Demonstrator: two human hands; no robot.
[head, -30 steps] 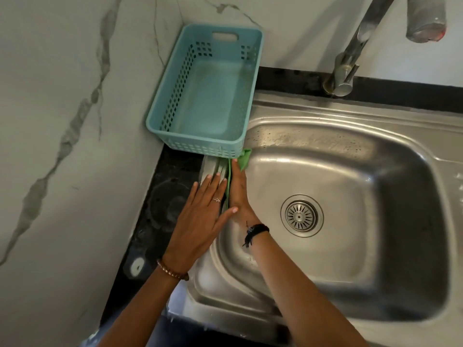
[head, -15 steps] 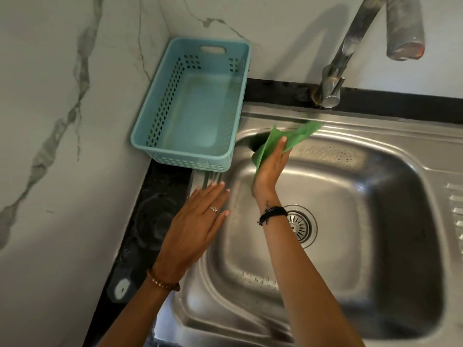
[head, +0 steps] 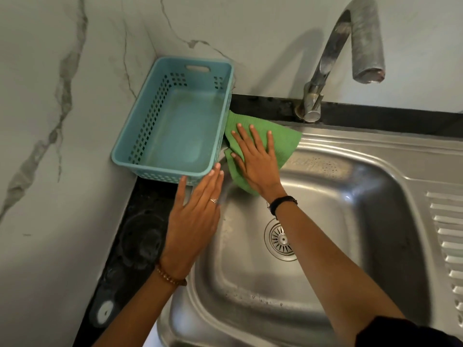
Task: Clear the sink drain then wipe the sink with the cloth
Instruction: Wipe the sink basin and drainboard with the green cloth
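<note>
Step in hand: I am on the wiping half of the job, working the back left corner of the sink [head: 363,176] where its flat rim meets the basin.
Right hand: my right hand [head: 258,159] lies flat with fingers spread and straight, pressing the green cloth [head: 285,144] down; nothing is curled round it, so this is a push, not a pinch.
Cloth: it sits spread over the rim and drapes down over the inner corner of the basin, its left edge touching the blue basket [head: 172,131].
Left hand: my left hand [head: 194,219] is open too, fingers straight, lying along the sink's left rim with the fingertips just reaching the basket's near corner. It holds nothing; I judge it is bracing me.
Drain: the drain [head: 280,240] shows its strainer slots with nothing lying on them that I can see, so I take the clearing part as done. My right forearm crosses its upper edge, so a small part is hidden.
Done so far: I cannot tell from the steel which parts are already wiped.
Left to do: by my reckoning the back wall, right wall, floor round the drain and the ribbed draining board [head: 448,246] may need the cloth; some droplets show near the front of the basin.
Watch for: the tap [head: 325,61] stands close behind the corner, and the basket crowds the cloth on the left.
</note>
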